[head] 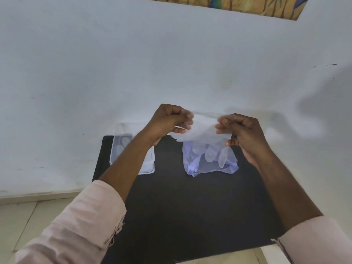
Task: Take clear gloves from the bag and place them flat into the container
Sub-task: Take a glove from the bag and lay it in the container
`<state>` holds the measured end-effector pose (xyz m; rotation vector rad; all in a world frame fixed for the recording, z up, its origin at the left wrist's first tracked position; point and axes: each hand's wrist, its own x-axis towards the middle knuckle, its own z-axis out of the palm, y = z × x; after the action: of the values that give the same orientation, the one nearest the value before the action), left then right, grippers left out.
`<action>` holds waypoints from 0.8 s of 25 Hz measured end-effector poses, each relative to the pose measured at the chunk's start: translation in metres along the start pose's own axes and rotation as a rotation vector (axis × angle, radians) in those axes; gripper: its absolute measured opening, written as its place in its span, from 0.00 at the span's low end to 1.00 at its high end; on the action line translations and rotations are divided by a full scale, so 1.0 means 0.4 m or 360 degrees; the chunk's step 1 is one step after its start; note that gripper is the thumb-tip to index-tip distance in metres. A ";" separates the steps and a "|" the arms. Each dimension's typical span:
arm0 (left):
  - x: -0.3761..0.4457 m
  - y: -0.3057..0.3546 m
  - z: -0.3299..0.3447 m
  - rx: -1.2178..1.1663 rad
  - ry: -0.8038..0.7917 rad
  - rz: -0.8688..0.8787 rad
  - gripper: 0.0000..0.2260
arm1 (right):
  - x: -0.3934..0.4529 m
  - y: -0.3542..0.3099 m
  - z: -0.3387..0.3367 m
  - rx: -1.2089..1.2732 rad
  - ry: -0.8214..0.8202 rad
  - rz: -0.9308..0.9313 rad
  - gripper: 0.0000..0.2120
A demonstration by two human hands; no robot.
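A clear glove hangs stretched between both hands above the black table. My left hand pinches its left edge and my right hand pinches its right edge; the glove's fingers dangle down over the bag. The pale purple plastic bag lies on the table under the glove, with more clear gloves inside. A clear rectangular container stands at the table's back left, partly hidden by my left forearm, with a glove lying flat in it.
A white wall rises right behind the table. Pale floor tiles show to the left of the table. My pink sleeves cover both arms near the frame's bottom.
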<state>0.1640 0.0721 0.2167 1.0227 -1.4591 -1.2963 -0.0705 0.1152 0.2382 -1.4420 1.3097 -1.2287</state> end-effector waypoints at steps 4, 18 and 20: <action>0.029 -0.010 -0.008 -0.0024 0.0078 -0.0019 0.04 | 0.061 0.020 0.006 0.0062 -0.0047 -0.0021 0.07; 0.051 -0.042 -0.179 -0.0067 0.0586 -0.0052 0.09 | 0.253 0.054 0.204 0.0250 -0.0369 0.0051 0.08; 0.045 -0.061 -0.242 -0.0069 0.0647 -0.0075 0.10 | 0.272 0.058 0.268 0.0194 -0.0402 0.0067 0.08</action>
<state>0.2535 0.0286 0.1981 1.2150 -1.0993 -1.0695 0.0282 0.0000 0.2097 -1.4227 1.0707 -1.0422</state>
